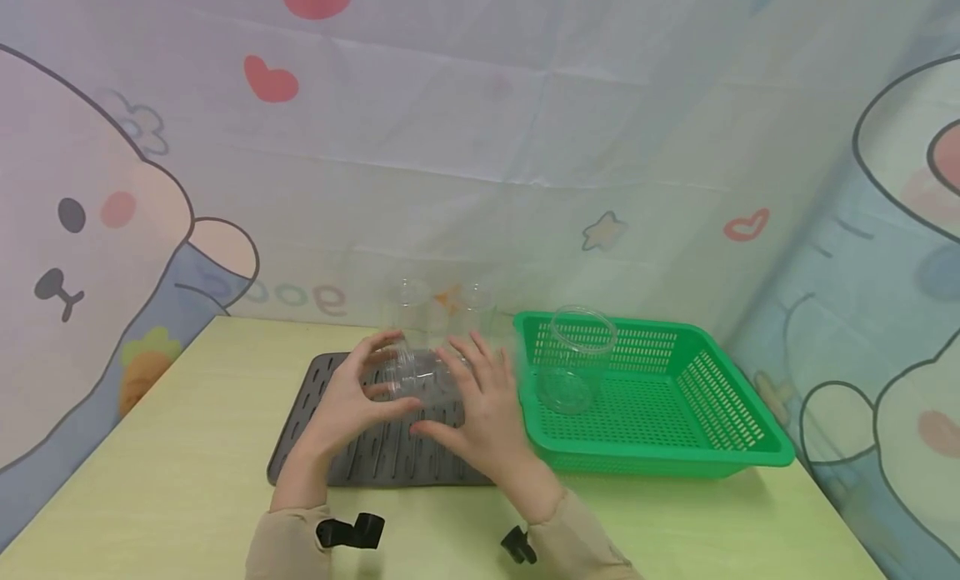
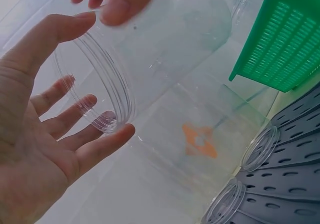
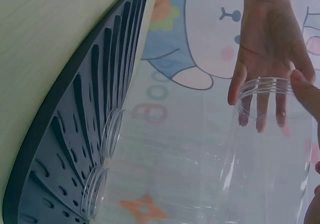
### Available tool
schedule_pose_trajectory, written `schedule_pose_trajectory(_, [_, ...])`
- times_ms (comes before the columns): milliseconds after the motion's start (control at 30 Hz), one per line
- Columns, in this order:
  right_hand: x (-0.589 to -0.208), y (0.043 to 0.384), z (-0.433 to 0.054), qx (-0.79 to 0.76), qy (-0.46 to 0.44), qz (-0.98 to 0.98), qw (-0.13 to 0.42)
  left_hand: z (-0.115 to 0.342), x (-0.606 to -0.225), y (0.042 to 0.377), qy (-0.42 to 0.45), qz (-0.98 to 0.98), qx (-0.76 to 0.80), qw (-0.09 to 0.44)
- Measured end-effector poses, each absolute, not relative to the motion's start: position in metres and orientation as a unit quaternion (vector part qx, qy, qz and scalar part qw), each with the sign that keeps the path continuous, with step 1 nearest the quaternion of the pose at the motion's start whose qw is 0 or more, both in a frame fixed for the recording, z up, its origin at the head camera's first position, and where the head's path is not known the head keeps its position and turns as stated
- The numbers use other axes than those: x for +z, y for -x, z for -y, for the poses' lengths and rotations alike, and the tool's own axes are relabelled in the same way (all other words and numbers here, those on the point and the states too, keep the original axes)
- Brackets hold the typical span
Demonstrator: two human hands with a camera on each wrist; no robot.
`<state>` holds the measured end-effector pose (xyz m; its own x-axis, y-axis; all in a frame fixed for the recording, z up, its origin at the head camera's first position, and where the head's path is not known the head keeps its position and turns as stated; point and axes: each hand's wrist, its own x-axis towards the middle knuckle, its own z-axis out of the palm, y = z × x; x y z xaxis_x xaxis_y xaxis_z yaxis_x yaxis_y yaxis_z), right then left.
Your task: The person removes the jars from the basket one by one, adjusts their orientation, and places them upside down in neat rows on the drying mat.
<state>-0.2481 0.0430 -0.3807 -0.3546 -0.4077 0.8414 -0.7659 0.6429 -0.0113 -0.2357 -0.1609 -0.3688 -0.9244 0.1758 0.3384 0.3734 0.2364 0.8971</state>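
Observation:
A clear plastic jar lies sideways in the air between both hands, above a grey drying mat. My left hand holds its threaded mouth end, fingers and thumb spread around the rim. Toward the other end, my right hand holds the jar's side; in the right wrist view most of this hand is cut off. Behind them stand two more clear jars, one on the left and one on the right, mouth down on the mat. Their threaded rims show in both wrist views.
A green plastic basket stands right of the mat, with another clear jar in it, mouth up and leaning. The pale yellow table ends at a printed cloth backdrop behind.

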Motion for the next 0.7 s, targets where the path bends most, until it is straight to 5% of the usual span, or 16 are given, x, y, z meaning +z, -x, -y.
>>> schedule_pose_trajectory(300, [-0.376, 0.256, -0.051, 0.43, -0.312, 0.728, 0.433, 0.168, -0.368, 0.235, 0.162, 0.772, -0.602, 0.123])
schedule_pose_trajectory(700, [-0.373, 0.263, -0.059, 0.76, -0.136, 0.6, 0.209, 0.17, -0.364, 0.235, 0.159, 0.744, -0.635, 0.136])
